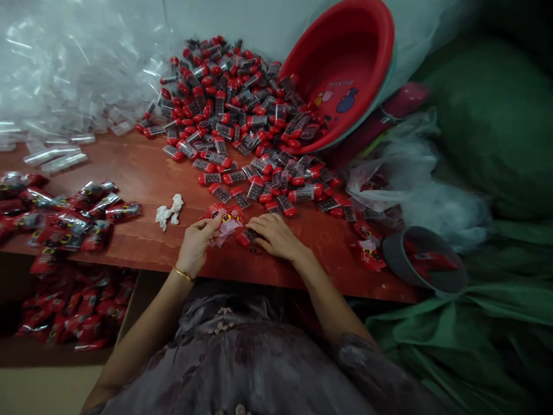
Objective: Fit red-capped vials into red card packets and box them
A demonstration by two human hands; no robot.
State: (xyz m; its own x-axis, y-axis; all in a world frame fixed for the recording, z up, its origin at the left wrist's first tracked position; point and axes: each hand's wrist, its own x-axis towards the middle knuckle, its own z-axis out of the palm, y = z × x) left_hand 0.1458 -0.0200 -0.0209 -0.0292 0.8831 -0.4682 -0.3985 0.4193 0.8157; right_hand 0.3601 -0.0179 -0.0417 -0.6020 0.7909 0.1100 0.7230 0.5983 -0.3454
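Note:
My left hand (196,245), with a gold bracelet at the wrist, pinches a red printed plastic wrapper (228,222) between thumb and fingertips. Just to the right, my right hand (276,235) has its fingers curled over a small red-capped clear case (246,237) with a dark inside, low above or on the table. The fingers partly hide this case. Beyond both hands spreads a heap of the same red-capped cases (224,104). Two small crumpled white pieces (170,211) lie to the left of my left hand.
A red basin (345,63) tilts behind the heap. Clear plastic sleeves (64,158) pile at the back left. Filled red packets (69,219) lie at left, more in a box (82,314) below. At right stand a grey bowl (395,253), red wrappers (369,253) and plastic bags (432,196).

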